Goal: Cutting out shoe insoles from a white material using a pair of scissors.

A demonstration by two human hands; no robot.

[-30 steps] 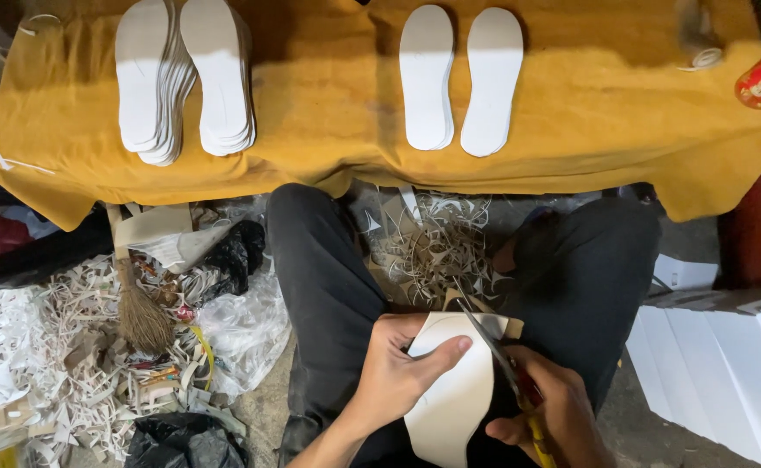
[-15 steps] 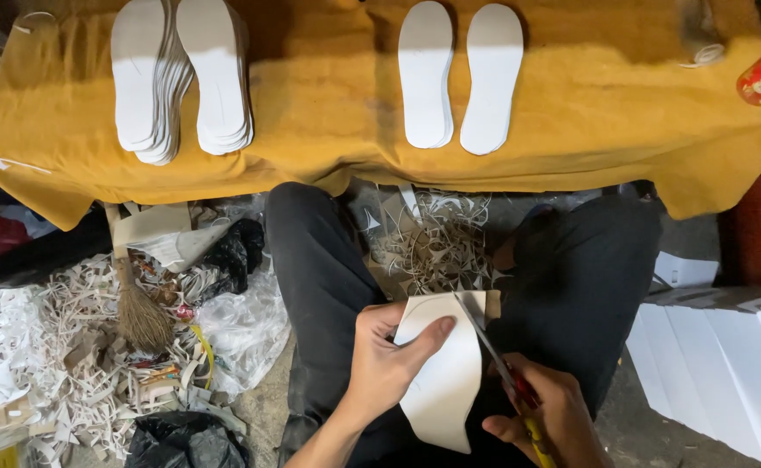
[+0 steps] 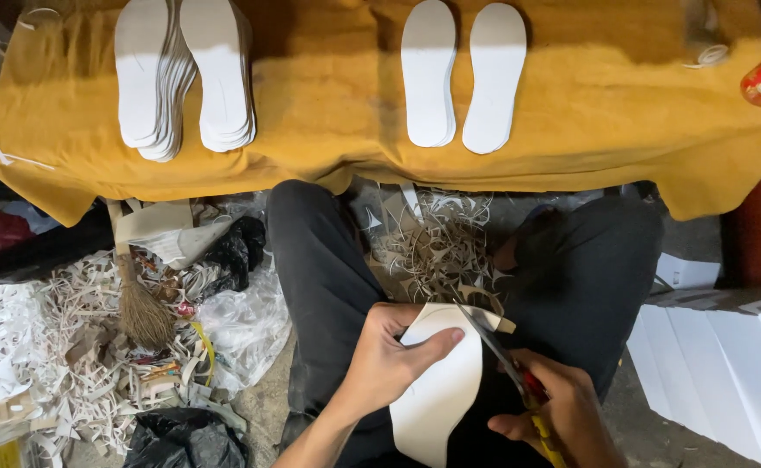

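Seen from the head camera, we sit with dark-trousered knees apart before a low table draped in a mustard cloth (image 3: 571, 130), trimming a white insole blank (image 3: 437, 390) held over our lap. Our left hand (image 3: 389, 360) pinches the blank near its rounded toe, thumb laid across its face; our right hand (image 3: 558, 416) is closed around the handles of scissors (image 3: 502, 355), whose blades bite the blank's upper right edge. Two stacks of finished insoles (image 3: 185, 78) and a loose pair (image 3: 463, 74) lie on the cloth. Offcuts (image 3: 437, 243) litter the floor beside a small broom (image 3: 142, 308). We judge the outline cut partly done; the next snip calls for turning the blank to follow the curve.
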